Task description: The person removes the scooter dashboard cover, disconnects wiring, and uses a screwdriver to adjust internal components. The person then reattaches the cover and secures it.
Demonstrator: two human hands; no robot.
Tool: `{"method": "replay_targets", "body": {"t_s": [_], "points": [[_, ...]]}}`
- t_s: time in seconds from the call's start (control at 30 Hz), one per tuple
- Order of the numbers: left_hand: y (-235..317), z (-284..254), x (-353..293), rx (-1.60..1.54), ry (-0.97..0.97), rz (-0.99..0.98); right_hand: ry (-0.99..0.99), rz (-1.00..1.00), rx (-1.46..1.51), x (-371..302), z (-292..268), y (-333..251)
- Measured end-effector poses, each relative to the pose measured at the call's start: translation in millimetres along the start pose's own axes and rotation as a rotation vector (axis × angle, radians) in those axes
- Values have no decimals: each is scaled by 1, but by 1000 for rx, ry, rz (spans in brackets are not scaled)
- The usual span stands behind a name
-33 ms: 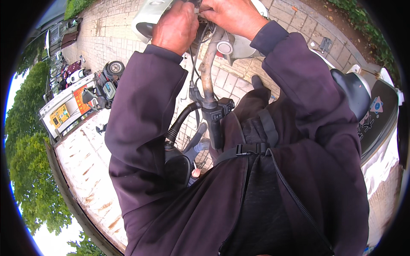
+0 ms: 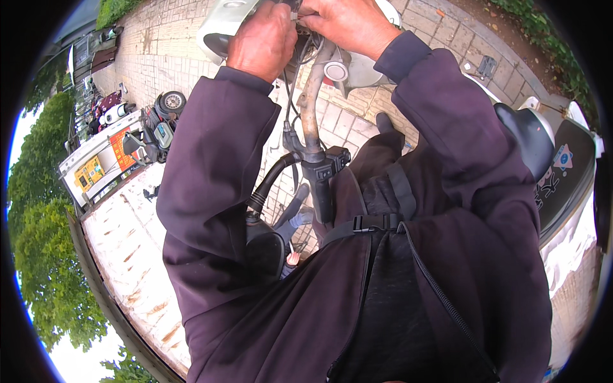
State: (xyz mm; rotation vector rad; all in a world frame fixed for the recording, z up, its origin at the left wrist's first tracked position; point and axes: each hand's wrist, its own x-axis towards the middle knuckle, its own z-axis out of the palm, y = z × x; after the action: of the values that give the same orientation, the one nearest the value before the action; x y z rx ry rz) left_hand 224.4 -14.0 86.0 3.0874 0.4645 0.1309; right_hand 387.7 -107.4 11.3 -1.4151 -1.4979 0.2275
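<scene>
No change vs earlier frame: left hand (image 2: 263, 39) and right hand (image 2: 348, 24) still pinched shut on wiring (image 2: 295, 14), top centre, above handlebar (image 2: 311, 108).

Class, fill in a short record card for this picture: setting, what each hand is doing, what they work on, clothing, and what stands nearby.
Setting: outdoors on brick paving, trees at the left edge
Left hand: closed around wires at the top of a scooter
Right hand: pinching the same wires, close to the left hand
Worked on: scooter handlebar with a black switch block and black grip
Clothing: dark purple jacket, black strap with a buckle across the chest
Nearby: black scooter seat at right; parked scooters at left
</scene>
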Motion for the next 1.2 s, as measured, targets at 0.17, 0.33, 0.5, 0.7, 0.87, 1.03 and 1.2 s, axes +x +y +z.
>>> {"method": "replay_targets", "body": {"t_s": [0.17, 0.33, 0.5, 0.7, 0.87, 1.03, 1.2], "points": [[0, -1, 0, -17, 38, 34, 25, -8, -3, -2, 2, 1], [1, -3, 1, -39, 57, 44, 12, 34, 8, -4, 2, -3], [3, -1, 2, -18, 63, 9, 56, 47, 5, -6, 5, -5], [2, 0, 0, -19, 62, 24, 35, -6, 13, -3, 2, -1], [6, 8, -5, 47, 89, -26, -14, 50, 24, -1, 0, 2], [7, 20, -11, 23, 30, -213, 2, 13, 16, -4, 1, 2], [7, 22, -11, -40, 149, -204, -12, -1, 52, -1, -1, 5]]}}
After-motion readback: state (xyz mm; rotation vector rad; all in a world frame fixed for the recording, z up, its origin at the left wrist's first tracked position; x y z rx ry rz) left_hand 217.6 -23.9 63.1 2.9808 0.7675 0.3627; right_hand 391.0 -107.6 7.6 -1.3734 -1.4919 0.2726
